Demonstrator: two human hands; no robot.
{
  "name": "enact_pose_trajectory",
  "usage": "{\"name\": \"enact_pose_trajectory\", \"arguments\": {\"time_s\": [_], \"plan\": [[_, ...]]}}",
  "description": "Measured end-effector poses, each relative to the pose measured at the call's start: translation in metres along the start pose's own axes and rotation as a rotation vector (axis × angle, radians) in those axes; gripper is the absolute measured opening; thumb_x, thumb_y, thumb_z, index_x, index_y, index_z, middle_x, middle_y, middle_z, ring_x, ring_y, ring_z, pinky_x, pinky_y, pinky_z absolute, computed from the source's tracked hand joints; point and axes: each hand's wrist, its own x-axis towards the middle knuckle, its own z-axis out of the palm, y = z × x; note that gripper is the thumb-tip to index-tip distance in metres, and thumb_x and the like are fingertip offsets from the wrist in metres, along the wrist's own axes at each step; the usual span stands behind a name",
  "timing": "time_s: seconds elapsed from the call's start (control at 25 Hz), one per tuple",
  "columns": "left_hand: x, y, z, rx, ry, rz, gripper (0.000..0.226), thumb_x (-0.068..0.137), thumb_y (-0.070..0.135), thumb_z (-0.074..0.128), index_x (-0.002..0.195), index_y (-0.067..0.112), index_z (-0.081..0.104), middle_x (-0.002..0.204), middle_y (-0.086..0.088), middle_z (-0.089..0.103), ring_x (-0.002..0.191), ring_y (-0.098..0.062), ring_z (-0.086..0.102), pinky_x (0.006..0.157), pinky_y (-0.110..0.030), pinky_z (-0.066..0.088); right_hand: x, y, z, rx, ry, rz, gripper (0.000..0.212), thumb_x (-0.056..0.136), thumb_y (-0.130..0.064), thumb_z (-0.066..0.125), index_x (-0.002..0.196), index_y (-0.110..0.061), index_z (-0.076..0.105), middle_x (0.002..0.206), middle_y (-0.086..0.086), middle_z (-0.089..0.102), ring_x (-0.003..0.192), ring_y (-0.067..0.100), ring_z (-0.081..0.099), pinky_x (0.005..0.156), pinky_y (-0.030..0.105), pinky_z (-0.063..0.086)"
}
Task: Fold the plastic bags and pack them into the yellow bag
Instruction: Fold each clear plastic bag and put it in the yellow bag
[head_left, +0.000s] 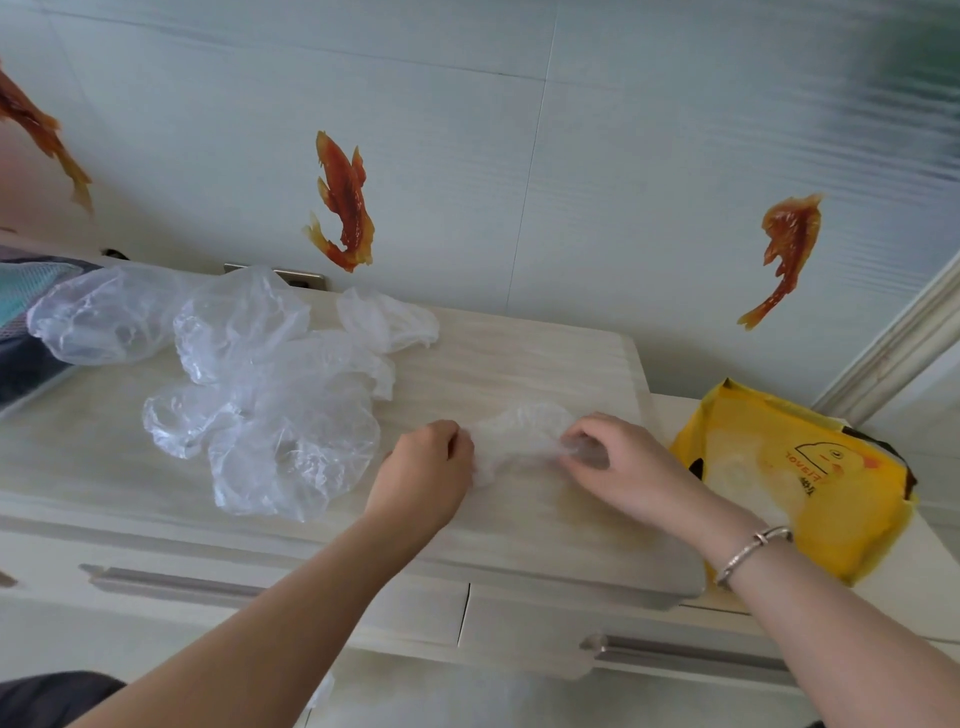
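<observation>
A small clear plastic bag lies stretched on the pale wooden cabinet top. My left hand pinches its left end and my right hand pinches its right end. Several more crumpled clear plastic bags lie in a loose pile to the left, reaching toward the wall. The yellow bag, printed with a duck face, lies flat at the right end of the cabinet, just beyond my right wrist.
The wall with orange fish stickers stands right behind the cabinet. Two drawers with metal handles run below the front edge. Dark and teal fabric sits at the far left. A white door frame rises at the right.
</observation>
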Motion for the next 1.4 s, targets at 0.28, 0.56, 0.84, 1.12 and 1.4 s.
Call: {"name": "enact_pose_trajectory", "arguments": {"time_s": [0.28,0.56,0.84,1.12,1.4], "plan": [[0.015,0.006,0.005,0.323,0.057,-0.073,0.018,0.095,0.023,0.037,0.090,0.011,0.050,0.079,-0.006,0.059,0.071,-0.030,0.056,0.057,-0.030,0.040,0.028,0.003,0.018,0.135,0.177,0.195,0.037,0.095,-0.029,0.052,0.067,-0.005,0.054,0.061,-0.002,0.058,0.066,0.024,0.056,0.060,0.033,0.039],[0.009,0.010,0.002,0.507,0.122,0.164,0.027,0.083,0.007,0.047,0.107,0.016,0.040,0.098,0.001,0.049,0.077,-0.024,0.054,0.068,-0.033,0.042,0.041,-0.002,0.025,-0.366,0.214,0.137,0.024,0.098,-0.040,0.043,0.084,-0.020,0.044,0.082,-0.001,0.065,0.085,0.029,0.059,0.071,0.035,0.030],[0.014,-0.009,0.006,0.406,-0.127,0.541,0.029,0.092,0.014,0.048,0.116,0.023,0.062,0.104,0.004,0.051,0.095,-0.020,0.053,0.078,-0.029,0.043,0.040,0.000,0.030,-0.449,0.409,-0.069,0.012,0.089,-0.021,0.057,0.095,-0.012,0.052,0.089,0.004,0.060,0.086,0.031,0.057,0.072,0.039,0.040],[0.013,-0.018,0.010,0.507,-0.115,0.582,0.039,0.093,0.035,0.038,0.128,0.025,0.054,0.127,0.007,0.049,0.113,-0.021,0.048,0.099,-0.033,0.039,0.029,-0.003,0.044,-0.270,0.083,-0.229,0.070,0.092,-0.047,0.007,0.146,-0.013,0.038,0.156,0.002,0.030,0.147,0.014,0.018,0.119,0.031,0.011],[0.007,-0.023,0.005,0.665,-0.320,0.476,0.080,0.079,0.061,-0.018,0.153,0.032,-0.006,0.158,0.020,-0.010,0.144,-0.009,-0.020,0.118,-0.032,-0.007,0.028,0.004,0.041,-0.414,-0.119,-0.092,0.082,0.075,-0.064,-0.012,0.152,-0.036,-0.006,0.159,-0.012,-0.015,0.146,0.010,-0.017,0.118,0.035,-0.009]]}}
